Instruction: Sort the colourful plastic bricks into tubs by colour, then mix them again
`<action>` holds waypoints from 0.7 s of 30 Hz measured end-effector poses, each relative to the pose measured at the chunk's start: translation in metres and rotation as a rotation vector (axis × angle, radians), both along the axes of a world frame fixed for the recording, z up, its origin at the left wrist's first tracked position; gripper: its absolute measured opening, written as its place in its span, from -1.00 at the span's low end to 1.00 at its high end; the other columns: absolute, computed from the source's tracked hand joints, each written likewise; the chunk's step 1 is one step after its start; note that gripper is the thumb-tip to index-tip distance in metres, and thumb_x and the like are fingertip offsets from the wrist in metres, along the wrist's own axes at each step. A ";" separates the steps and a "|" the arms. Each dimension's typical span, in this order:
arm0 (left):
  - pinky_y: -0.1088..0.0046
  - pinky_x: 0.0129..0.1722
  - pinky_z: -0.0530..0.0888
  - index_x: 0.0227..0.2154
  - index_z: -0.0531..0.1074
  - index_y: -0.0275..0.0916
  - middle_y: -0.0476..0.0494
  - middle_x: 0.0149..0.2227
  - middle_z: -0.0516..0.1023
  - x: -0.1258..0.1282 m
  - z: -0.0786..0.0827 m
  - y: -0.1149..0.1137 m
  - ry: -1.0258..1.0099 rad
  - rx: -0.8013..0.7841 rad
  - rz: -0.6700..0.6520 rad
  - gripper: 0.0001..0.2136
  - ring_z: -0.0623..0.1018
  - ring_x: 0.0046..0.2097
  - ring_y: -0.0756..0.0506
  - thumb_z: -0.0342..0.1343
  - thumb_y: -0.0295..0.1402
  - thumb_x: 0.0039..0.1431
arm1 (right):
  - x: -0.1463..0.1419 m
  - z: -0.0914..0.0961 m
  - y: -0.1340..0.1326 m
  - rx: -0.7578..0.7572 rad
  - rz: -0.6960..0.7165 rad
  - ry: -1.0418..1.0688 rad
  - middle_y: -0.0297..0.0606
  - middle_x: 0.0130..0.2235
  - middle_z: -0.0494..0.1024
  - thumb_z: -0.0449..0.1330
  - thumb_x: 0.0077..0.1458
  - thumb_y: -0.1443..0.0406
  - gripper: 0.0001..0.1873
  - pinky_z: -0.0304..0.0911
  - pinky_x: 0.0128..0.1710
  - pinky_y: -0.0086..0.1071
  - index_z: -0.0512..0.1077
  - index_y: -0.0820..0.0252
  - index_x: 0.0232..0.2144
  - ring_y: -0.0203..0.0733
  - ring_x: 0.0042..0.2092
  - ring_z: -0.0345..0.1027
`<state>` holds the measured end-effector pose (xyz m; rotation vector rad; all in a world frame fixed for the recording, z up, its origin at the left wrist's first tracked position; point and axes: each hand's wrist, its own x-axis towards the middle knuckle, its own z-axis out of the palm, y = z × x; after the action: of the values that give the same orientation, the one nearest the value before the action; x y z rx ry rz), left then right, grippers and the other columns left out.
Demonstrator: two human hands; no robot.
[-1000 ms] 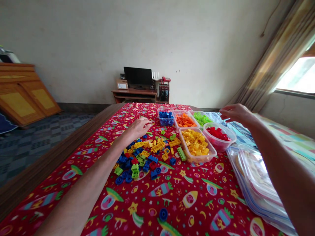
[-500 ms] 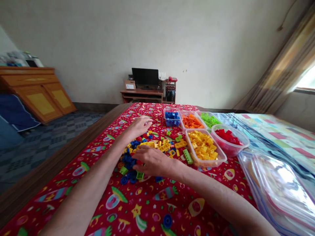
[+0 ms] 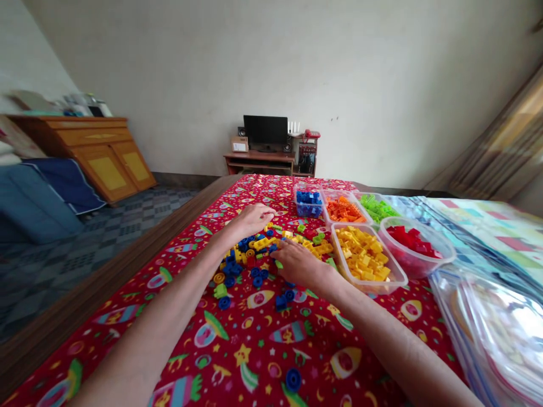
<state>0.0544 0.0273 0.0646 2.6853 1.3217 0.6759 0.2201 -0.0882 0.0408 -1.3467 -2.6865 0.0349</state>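
A heap of loose toy bricks (image 3: 254,257), blue, yellow, green and red, lies on a red patterned tablecloth (image 3: 271,339). My left hand (image 3: 253,217) rests at the far edge of the heap with its fingers curled downward; nothing shows in it. My right hand (image 3: 297,263) lies palm down on the heap's right side, fingers spread over the bricks. Right of the heap stand clear tubs of sorted bricks: blue (image 3: 309,202), orange (image 3: 343,209), green (image 3: 375,207), yellow (image 3: 365,257), and a round tub of red ones (image 3: 413,243).
A stack of clear zip bags (image 3: 500,333) lies at the right on a checked cloth. One blue wheel (image 3: 293,379) sits alone near me. The table's wooden edge (image 3: 106,282) runs along the left. A cabinet (image 3: 102,155) and a desk with a monitor (image 3: 266,131) stand behind.
My right hand came from above the red tub down onto the heap, then slid a little right and farther away. The view has turned left. My left hand stayed put.
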 end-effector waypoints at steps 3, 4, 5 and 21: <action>0.40 -0.14 0.44 -0.21 0.58 -0.23 -0.17 -0.19 0.63 -0.012 -0.003 -0.011 0.051 -0.076 -0.027 -0.67 0.57 -0.16 -0.16 -0.06 -0.27 0.15 | 0.011 0.004 0.006 0.033 -0.066 0.015 -0.05 -0.13 0.52 0.00 0.06 0.55 -0.62 0.26 0.00 -0.25 0.50 0.26 -0.15 -0.08 -0.04 0.35; 0.42 -0.17 0.44 -0.27 0.59 -0.21 -0.15 -0.24 0.63 -0.017 -0.004 -0.015 0.077 -0.094 -0.034 -0.69 0.57 -0.20 -0.15 -0.05 -0.27 0.14 | 0.014 0.006 0.008 0.038 -0.094 0.019 -0.05 -0.14 0.52 0.00 0.06 0.56 -0.62 0.26 -0.02 -0.28 0.49 0.26 -0.16 -0.10 -0.06 0.36; 0.43 -0.20 0.43 -0.32 0.59 -0.19 -0.13 -0.29 0.63 -0.022 -0.004 -0.019 0.103 -0.106 -0.035 -0.71 0.57 -0.24 -0.13 -0.04 -0.27 0.14 | 0.016 0.009 0.009 0.044 -0.121 0.022 -0.05 -0.14 0.52 -0.01 0.06 0.56 -0.61 0.26 -0.05 -0.30 0.49 0.27 -0.15 -0.10 -0.08 0.36; 0.51 -0.30 0.38 -0.31 0.50 -0.14 -0.05 -0.25 0.57 -0.027 -0.026 -0.066 0.446 -0.265 -0.032 -0.81 0.54 -0.23 -0.11 0.24 -0.39 -0.07 | 0.014 0.043 -0.029 -0.251 -0.050 -0.245 -0.06 -0.20 0.59 0.19 0.02 0.34 -0.77 0.32 -0.29 -0.33 0.54 0.22 -0.23 -0.02 -0.17 0.48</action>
<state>0.0271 -0.0387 0.0391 2.7135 1.3303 -0.1129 0.2344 -0.1169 0.0837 -1.5833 -2.9283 0.2224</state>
